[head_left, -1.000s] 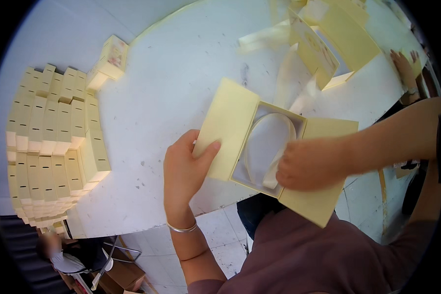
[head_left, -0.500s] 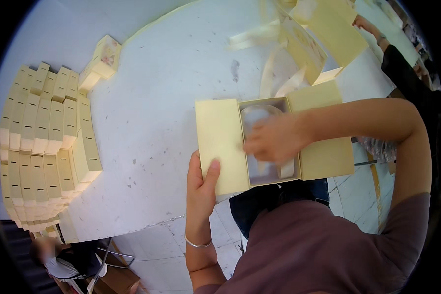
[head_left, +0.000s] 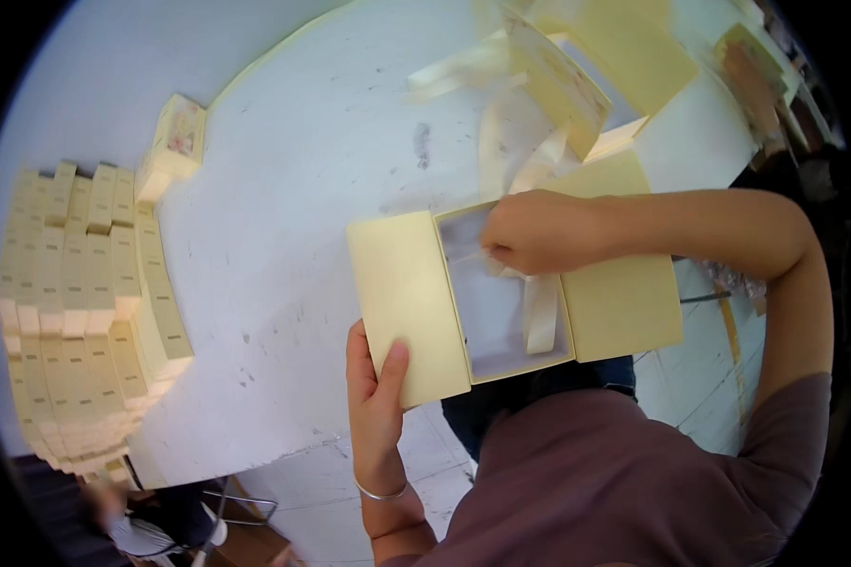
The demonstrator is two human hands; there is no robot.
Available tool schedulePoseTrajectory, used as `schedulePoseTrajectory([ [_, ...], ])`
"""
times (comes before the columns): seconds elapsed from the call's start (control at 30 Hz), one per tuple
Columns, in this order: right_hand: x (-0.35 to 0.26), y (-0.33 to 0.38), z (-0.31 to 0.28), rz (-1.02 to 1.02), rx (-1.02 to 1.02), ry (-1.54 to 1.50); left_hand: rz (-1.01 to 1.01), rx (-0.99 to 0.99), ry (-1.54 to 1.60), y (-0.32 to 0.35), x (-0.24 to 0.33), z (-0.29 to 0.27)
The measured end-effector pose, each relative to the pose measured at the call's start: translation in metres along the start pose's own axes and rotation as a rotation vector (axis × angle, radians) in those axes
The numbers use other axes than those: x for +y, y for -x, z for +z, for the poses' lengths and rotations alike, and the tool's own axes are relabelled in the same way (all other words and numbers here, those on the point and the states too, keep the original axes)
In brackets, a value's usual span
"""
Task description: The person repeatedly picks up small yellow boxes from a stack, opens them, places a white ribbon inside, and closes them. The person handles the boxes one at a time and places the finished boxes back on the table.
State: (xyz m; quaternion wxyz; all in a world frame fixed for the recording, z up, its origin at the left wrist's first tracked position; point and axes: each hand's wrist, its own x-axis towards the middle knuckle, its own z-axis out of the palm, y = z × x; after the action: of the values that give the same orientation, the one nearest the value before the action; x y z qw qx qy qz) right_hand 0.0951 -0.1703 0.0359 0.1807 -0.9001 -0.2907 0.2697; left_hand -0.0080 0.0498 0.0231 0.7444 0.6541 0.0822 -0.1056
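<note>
A cream gift box point(head_left: 409, 307) lies opened out before me, a flap on each side of its pale-lined tray. My left hand point(head_left: 375, 392) grips the left flap at its near outer corner, thumb on top and fingers beneath. Over the tray's far part, my right hand point(head_left: 544, 233) is closed with its fingertips pinched on a cream ribbon point(head_left: 540, 317). Part of that ribbon shows below the hand and hangs down along the tray's right side. The rest of it is hidden behind my fingers.
Stacked cream boxes point(head_left: 85, 283) rise at the left of the white table point(head_left: 284, 236), and a box with a printed picture point(head_left: 180, 132) sits behind them. At the far right another opened box point(head_left: 624, 66) has loose ribbon point(head_left: 463, 66) beside it. Other people are at both sides.
My right hand has moved up toward the tray's far edge, drawing the ribbon with it. The box has shifted slightly left and nearer in view. My left hand keeps its grip on the flap.
</note>
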Motion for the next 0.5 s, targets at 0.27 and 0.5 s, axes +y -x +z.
schedulePoseTrajectory([
  [0.27, -0.007, -0.012, -0.005, -0.009, -0.056, 0.043, -0.025, 0.070, -0.058, 0.004, -0.001, -0.001],
  [0.5, -0.001, -0.023, 0.002, 0.005, -0.034, 0.004, -0.068, 0.157, 0.258, -0.010, -0.004, -0.003],
])
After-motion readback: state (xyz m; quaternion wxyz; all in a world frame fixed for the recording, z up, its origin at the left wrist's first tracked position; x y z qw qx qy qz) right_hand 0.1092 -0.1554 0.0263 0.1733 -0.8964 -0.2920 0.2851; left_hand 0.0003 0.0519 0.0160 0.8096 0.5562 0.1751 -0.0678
